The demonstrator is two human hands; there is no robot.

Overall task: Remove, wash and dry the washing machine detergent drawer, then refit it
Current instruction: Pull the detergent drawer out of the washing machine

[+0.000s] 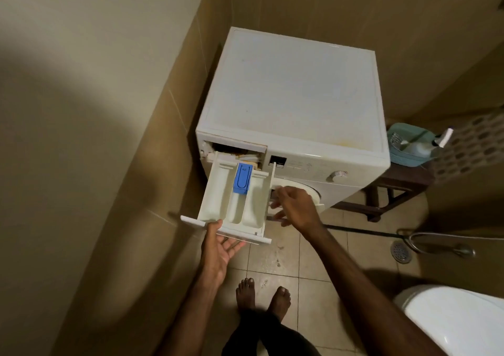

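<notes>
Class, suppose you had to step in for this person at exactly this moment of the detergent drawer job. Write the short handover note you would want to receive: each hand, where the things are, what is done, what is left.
Left hand: palm up under the front panel of the detergent drawer, thumb on its top edge, supporting it.
Right hand: fingers loosely spread beside the drawer's right wall, in front of the door; holds nothing.
Drawer: pulled far out of the washing machine, its rear end at the slot mouth; blue insert in the middle compartment.
Done: drawer drawn out.
Left: free it fully, wash, dry, refit.
</notes>
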